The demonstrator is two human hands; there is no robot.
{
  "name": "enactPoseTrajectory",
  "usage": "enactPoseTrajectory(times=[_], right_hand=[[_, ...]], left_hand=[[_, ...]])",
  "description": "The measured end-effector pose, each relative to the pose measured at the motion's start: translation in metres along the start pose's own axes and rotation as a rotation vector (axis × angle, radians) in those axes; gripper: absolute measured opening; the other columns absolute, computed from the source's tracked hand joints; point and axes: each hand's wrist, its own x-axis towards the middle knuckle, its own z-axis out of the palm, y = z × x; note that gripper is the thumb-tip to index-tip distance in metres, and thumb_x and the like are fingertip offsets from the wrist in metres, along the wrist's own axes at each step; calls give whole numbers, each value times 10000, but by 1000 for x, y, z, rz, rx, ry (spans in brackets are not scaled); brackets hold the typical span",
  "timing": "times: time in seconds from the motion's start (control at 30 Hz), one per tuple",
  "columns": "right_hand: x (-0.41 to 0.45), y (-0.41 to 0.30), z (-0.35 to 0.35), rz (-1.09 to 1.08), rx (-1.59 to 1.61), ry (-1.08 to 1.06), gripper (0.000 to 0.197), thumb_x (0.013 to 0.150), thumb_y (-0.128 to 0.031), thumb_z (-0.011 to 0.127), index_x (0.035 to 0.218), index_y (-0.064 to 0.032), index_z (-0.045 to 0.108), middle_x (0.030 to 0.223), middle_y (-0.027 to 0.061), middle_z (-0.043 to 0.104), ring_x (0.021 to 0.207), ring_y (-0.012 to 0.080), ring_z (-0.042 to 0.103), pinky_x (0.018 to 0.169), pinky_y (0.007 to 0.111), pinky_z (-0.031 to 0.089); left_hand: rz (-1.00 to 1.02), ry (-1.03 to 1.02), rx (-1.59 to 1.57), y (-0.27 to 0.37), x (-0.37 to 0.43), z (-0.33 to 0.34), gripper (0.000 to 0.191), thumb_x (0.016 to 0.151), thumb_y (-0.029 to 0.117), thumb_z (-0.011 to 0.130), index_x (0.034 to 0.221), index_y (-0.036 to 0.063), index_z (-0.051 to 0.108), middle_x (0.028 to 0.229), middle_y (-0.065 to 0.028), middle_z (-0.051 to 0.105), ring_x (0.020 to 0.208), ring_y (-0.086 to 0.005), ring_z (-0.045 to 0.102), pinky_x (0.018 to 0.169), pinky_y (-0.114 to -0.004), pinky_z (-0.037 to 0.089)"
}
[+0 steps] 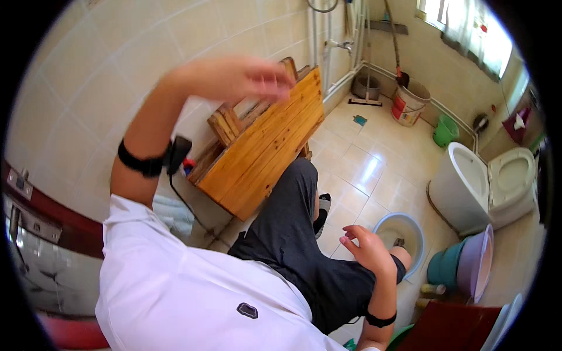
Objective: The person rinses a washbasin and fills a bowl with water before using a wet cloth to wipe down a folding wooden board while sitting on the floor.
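Observation:
My left hand (263, 81), blurred, is raised over the upper end of a folding wooden table (268, 153) that leans on the tiled wall. Its fingers are extended and nothing shows in them. My right hand (366, 248) hovers by my right knee, fingers bent and apart, with nothing in it. Just beyond it, on the floor, is a light blue plastic basin (420, 232), partly hidden by my knee; a dark patterned thing, maybe my footwear, shows within its outline. Whether it is inside the basin I cannot tell. Black straps circle both my arms, the left one bearing a black device with a cable.
A toilet (465, 188) with its lid raised stands at the right, with teal and purple basins (475, 263) nearby. A floor squeegee (365, 102), a paint bucket (408, 105) and a green bucket (445, 130) are at the far wall. A dark red panel (461, 327) is at lower right.

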Motion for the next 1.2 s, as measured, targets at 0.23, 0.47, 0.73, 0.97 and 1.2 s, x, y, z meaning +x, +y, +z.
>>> enactPoseTrajectory(times=[0.23,0.47,0.73,0.97,1.2], right_hand=[[29,11,3,28,124,-118,320,938,-232,661,1116,32,628,968,218,690,895,368,683,782,410,551],[54,17,-3,87,-10,-173,348,951,-278,637,1122,24,619,980,225,688,905,380,677,787,425,549],[59,13,4,195,-149,-13,345,942,-264,644,1116,33,624,1068,235,650,957,396,659,816,433,537],[45,19,-13,411,-211,-126,342,933,-265,656,1125,17,631,1025,221,678,939,372,669,816,426,534],[24,16,-37,430,-69,11,329,943,-242,654,1135,24,624,1030,204,689,953,345,673,824,405,533]], left_hand=[[84,505,-286,-50,-2,1,367,1050,360,473,1254,88,609,1010,-62,694,919,-141,670,810,-308,568],[214,552,-57,-61,64,197,261,942,282,644,1061,51,671,961,-108,696,878,-231,690,750,-356,557],[147,384,74,-115,89,213,262,915,356,626,1040,142,710,998,-97,685,993,-288,655,819,-417,539],[-532,576,302,-226,96,101,369,923,378,617,1129,74,650,1219,-172,616,1101,-372,615,909,-521,506],[-616,319,252,-286,146,75,424,910,396,659,1110,22,628,1141,-195,670,1073,-353,644,855,-495,523]])
